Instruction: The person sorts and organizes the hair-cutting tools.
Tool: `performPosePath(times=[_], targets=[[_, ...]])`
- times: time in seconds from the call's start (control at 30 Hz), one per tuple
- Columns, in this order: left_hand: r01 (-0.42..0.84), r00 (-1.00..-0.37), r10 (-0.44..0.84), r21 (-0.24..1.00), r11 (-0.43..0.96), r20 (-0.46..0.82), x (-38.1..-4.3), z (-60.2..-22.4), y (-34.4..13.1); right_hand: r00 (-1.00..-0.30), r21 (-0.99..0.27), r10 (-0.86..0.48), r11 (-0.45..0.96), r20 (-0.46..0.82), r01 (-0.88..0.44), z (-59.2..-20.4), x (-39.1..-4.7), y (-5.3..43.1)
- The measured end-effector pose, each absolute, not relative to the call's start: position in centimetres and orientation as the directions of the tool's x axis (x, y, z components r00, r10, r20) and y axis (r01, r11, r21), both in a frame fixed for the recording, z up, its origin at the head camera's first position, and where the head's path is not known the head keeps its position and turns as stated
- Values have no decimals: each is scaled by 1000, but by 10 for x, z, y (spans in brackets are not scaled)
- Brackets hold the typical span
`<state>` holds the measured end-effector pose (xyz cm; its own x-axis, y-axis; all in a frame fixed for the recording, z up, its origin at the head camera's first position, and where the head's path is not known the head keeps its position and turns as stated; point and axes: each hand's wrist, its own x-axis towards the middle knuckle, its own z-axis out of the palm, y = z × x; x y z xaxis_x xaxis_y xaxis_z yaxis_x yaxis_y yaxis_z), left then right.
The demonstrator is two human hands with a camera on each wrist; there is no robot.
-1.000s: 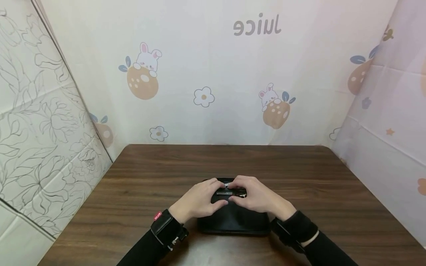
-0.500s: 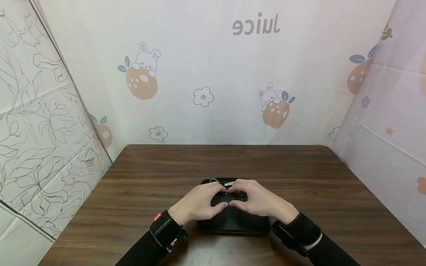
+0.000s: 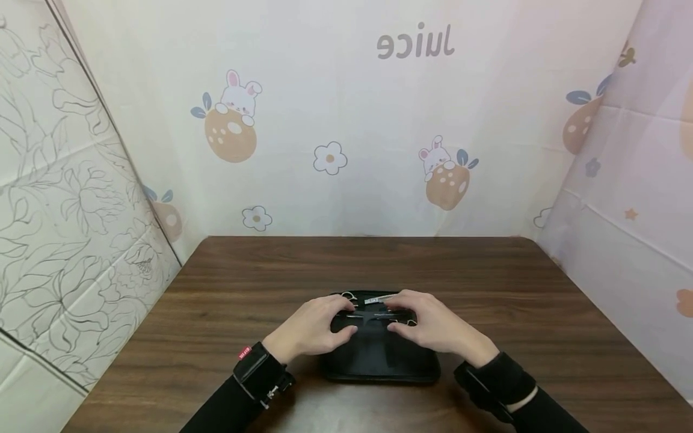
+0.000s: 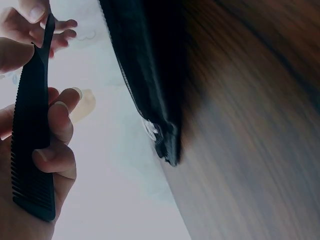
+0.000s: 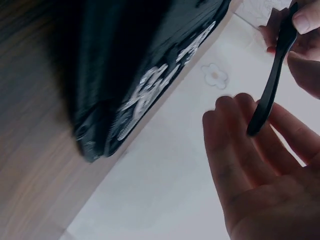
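My left hand (image 3: 314, 328) grips a black comb (image 4: 32, 125), its curled fingers wrapping the comb's toothed body in the left wrist view. Across from it, my right hand (image 3: 428, 322) has its fingers straight, with the comb's slim tail end in front of them in the right wrist view. Below both hands a black case (image 3: 379, 361) rests on the table. Silver metal pieces show at its far edge: a ring handle (image 3: 349, 295) like that of scissors, and a flat silver piece (image 3: 373, 299). My hands hide part of the case's contents.
The case lies on a dark wooden table (image 3: 260, 264). Behind it hangs a pale printed curtain (image 3: 346, 90), with further sheets on the left and right sides. Black straps with devices (image 3: 262, 368) sit on both wrists.
My hands were nearly touching at the fingertips half a second ago and have moved apart. The comb's teeth, visible from the head a second ago, now face differently. The case stays put.
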<state>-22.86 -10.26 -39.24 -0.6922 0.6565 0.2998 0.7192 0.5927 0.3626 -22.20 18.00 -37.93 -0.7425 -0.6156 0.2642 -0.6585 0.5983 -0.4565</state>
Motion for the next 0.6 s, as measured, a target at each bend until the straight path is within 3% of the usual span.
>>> performPosePath(times=[0.27, 0.6], targets=[[724, -689, 647, 337, 602, 325, -231, -400, -115, -835, -416, -542, 740, 98, -529, -391, -223, 192], [718, -694, 663, 334, 611, 280, -229, -407, -121, -830, -433, -558, 753, -22, -495, -401, -226, 199]])
